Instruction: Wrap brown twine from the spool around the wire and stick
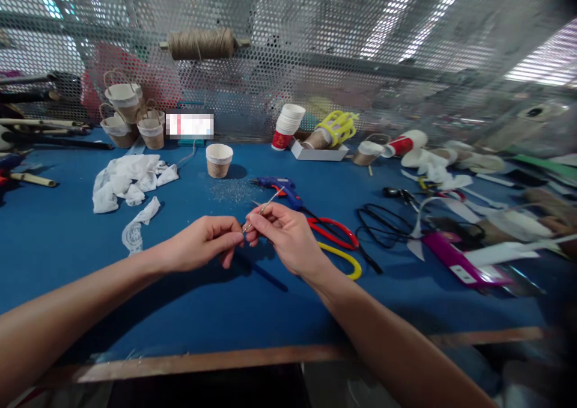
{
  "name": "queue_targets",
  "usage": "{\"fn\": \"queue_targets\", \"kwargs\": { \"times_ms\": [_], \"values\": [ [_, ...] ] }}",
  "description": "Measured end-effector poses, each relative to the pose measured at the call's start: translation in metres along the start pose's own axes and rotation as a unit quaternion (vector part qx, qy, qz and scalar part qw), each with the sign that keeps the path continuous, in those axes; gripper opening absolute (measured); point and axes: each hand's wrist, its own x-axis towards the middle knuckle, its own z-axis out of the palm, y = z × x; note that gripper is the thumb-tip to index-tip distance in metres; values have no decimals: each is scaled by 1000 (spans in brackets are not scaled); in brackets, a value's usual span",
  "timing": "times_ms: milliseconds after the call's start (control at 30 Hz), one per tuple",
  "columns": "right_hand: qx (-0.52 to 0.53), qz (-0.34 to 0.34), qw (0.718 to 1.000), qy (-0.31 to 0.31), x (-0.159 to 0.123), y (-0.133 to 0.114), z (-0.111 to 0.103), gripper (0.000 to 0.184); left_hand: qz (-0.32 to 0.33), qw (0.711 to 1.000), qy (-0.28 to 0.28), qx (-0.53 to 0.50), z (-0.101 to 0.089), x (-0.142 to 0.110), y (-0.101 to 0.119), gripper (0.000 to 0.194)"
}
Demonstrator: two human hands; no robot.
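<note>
My right hand (283, 234) is closed in a pinch on a thin, pale, twisted strand that looks like twine (273, 197), one end of which sticks up past the fingertips. The fingers of my left hand (216, 240) are pinched on its lower end, close against the right fingertips. Just beyond the hands lies a blue glue gun (282, 184). Partly behind my right hand are scissors with one red and one yellow handle (339, 232). A small burlap cup with a white lace rim (219, 160) stands farther back.
White lace (130, 176) is heaped at left, with a loose lace strip (140, 225) nearer. Lace-rimmed cups with twine handles (128, 116) are stacked at back left. Paper cups (288, 127) stand at the back. A black cable (383, 225) and purple power strip (464, 262) lie right.
</note>
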Motion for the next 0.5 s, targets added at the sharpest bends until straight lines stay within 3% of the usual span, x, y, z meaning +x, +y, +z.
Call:
{"fn": "queue_targets", "kwargs": {
  "times_ms": [300, 500],
  "values": [
    [7, 6, 999, 33, 4, -1, -2, 12, -13, 1000, 1, -8, -1, 0, -1, 22],
    [-27, -8, 1000, 3, 3, -4, -5, 11, -13, 999, -22, -23, -1, 0, 2, 18]
  ]
}}
